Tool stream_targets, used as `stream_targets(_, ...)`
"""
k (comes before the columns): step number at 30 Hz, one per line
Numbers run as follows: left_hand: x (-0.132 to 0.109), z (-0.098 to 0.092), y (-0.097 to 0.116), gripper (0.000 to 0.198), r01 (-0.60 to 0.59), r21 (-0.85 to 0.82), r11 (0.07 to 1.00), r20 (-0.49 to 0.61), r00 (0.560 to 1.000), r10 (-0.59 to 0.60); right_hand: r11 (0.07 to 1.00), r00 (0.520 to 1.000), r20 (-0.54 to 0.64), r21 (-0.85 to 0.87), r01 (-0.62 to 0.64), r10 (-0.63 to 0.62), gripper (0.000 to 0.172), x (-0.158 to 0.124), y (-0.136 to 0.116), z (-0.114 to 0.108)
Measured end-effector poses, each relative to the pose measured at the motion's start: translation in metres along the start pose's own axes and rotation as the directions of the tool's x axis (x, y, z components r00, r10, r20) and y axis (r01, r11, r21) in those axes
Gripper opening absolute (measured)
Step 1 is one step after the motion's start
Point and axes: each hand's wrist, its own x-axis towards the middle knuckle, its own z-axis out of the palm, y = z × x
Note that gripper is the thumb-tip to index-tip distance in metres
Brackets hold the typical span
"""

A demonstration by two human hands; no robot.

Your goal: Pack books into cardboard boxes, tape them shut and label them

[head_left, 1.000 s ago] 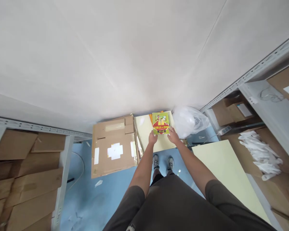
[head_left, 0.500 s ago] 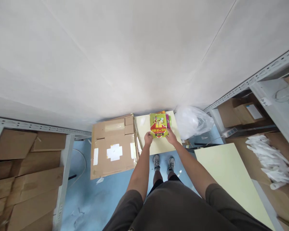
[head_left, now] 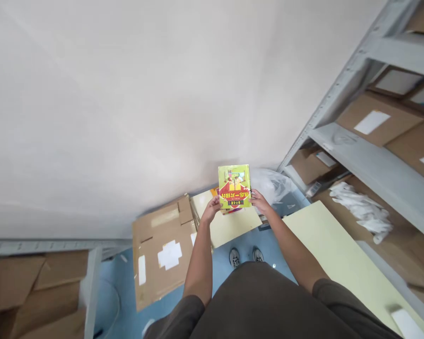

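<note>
Between my two hands I hold a yellow-green picture book (head_left: 234,181), its printed cover facing up and upside down to me. My left hand (head_left: 212,208) is closed on the book's lower left corner. On the lower right edge, my right hand (head_left: 259,200) grips it too. The book is raised over a pale yellow table (head_left: 229,229) by the wall. Under it, other colourful books (head_left: 215,192) show only in part; the held book covers most of them.
Flattened cardboard (head_left: 162,259) leans left of the table. Clear plastic wrap (head_left: 270,188) bunches at its right. A second pale table (head_left: 325,245) and metal shelving (head_left: 385,155) with boxes and white gloves (head_left: 362,209) stand on the right. More cartons (head_left: 49,292) fill a left rack.
Both hands have lifted the yellow-green book off the other books on the table, closer to me. The head view has tilted and turned, showing more of the right shelving.
</note>
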Motion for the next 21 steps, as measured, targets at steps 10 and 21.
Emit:
stream_targets(10, 0.053, 0.161, 0.055, 0.090, 0.000, 0.112, 0.994, 0.526, 0.848, -0.059, 0.933, 0.948, -0.293, 0.293, 0.209, -0.120, 0.062, -0.141, -0.042, -0.134)
stream_targets(21, 0.027, 0.432, -0.004, 0.088, 0.010, 0.249, 0.969, 0.809, 0.548, -0.213, 0.848, 0.700, -0.706, 0.303, 0.435, -0.106, 0.062, -0.362, -0.006, -0.265)
